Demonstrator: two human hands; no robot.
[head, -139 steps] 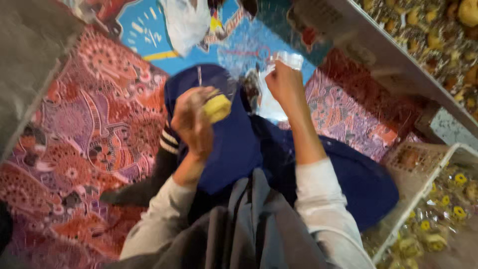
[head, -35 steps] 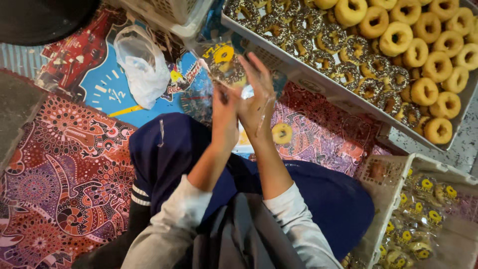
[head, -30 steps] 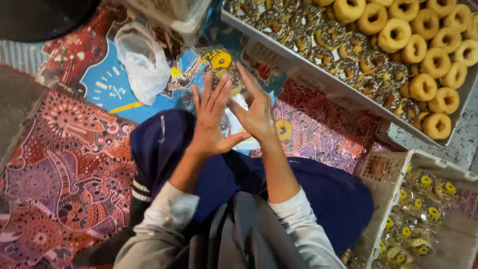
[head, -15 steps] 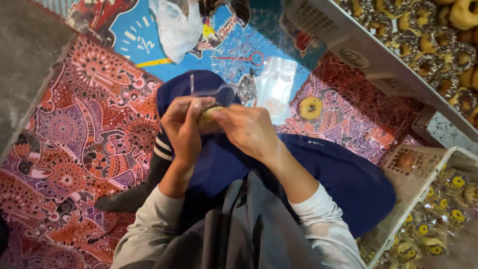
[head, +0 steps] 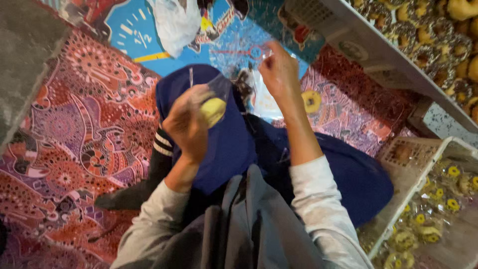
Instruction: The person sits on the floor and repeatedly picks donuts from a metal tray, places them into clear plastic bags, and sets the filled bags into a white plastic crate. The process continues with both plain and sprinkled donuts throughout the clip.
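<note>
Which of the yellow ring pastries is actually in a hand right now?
The one inside the clear bag gripped by the left hand. Another lies loose on the mat past the right hand; the rest sit in trays.

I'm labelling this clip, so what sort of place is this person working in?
Probably a small home-style snack packing spot on the floor: a patterned mat, a long tray of ring-shaped pastries, and a white crate of bagged ones. The left hand holds a pastry in a clear bag.
</note>
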